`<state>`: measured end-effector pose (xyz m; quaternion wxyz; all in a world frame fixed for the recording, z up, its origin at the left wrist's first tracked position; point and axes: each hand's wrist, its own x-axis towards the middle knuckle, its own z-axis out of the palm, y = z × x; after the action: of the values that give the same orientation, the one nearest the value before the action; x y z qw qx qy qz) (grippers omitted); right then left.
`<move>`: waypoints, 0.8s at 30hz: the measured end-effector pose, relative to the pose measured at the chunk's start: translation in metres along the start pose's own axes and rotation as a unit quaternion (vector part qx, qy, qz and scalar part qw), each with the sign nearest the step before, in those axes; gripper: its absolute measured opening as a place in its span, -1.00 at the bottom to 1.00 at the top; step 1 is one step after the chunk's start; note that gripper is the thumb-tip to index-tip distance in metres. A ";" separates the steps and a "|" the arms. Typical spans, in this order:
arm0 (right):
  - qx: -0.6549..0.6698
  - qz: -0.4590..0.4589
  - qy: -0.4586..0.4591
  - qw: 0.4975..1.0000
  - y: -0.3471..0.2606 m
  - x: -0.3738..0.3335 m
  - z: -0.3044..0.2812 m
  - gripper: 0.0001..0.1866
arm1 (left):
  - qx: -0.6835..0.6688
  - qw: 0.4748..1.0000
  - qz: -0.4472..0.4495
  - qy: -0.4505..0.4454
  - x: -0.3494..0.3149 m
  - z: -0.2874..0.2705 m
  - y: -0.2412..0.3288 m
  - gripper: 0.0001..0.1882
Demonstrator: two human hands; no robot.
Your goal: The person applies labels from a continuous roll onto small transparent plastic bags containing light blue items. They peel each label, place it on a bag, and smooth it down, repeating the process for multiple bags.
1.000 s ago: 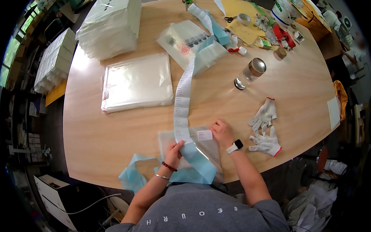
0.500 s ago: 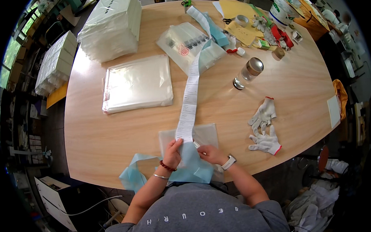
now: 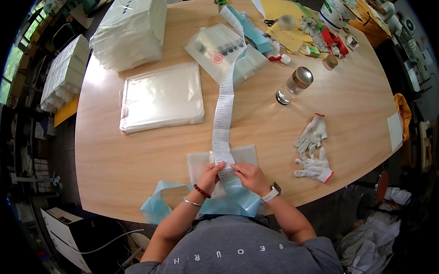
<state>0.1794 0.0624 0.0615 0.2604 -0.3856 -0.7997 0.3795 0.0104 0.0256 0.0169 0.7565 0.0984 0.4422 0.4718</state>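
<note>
A long strip of white printed labels (image 3: 223, 119) runs down the table to my hands. Its light blue backing (image 3: 240, 201) is bare below them and loops out to the left. My left hand (image 3: 210, 177) is closed on the strip's left edge, thumb on top. Fingers pinched, my right hand (image 3: 251, 178) grips the strip's right edge at a label close to the left thumb. Underneath lies a clear plastic bag (image 3: 246, 154), partly covered by the strip and my hands.
Left of the strip is a flat stack of clear bags (image 3: 164, 99), with a taller wrapped stack (image 3: 129, 35) behind. A printed clear bag (image 3: 218, 45) lies under the strip's far end. On the right are a glass bottle (image 3: 295, 85) and white work gloves (image 3: 314, 165).
My right hand has moved up and in to the strip's edge, beside the left thumb. The left hand has shifted slightly, and the strip now bends to the right between my hands.
</note>
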 end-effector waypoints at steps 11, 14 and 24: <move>0.128 0.002 0.129 0.983 0.001 -0.019 -0.015 -0.84 | -0.079 0.994 0.027 0.071 -0.003 -0.008 -0.005 -0.77; 0.184 0.202 0.143 0.951 0.040 -0.009 -0.011 -0.90 | -0.074 0.994 0.036 0.067 -0.005 -0.014 -0.008 -0.76; 0.037 0.172 0.093 0.980 0.066 0.012 0.001 -0.80 | -0.060 0.995 0.035 0.065 -0.003 -0.019 -0.014 -0.76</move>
<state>0.1992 0.0990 0.0091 0.2789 -0.5411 -0.6792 0.4101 0.0042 0.0107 -0.0010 0.7134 0.0373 0.4575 0.5295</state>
